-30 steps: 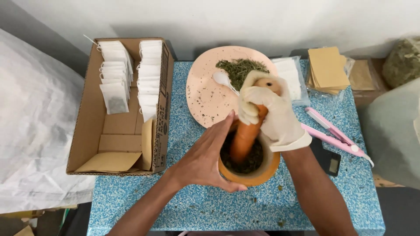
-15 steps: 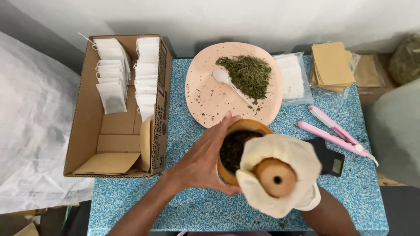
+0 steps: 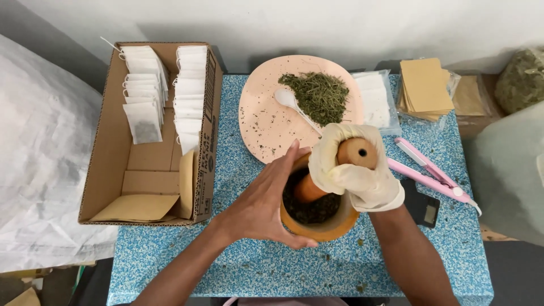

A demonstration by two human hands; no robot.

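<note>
Bench (image 3: 238, 266): blue speckled top; box (image 3: 107, 170) of paper sachets off its left edge.
Plate (image 3: 266, 124): pink, at the far edge, with dried herbs (image 3: 320, 96) and a white spoon (image 3: 292, 105).
Mortar (image 3: 323, 226): wooden, near the front edge, dark herbs inside.
Left hand (image 3: 263, 201): bare, fingers wrapped round the mortar's left wall.
Right hand (image 3: 351, 167): gloved, fingers closed on the pestle (image 3: 354, 152), tilted into the mortar.
Sealer (image 3: 433, 173): pink, toward the right edge.

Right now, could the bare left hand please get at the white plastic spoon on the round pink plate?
Probably yes: the left hand cups the wooden mortar, and the white spoon lies uncovered just beyond it on the plate.
</note>
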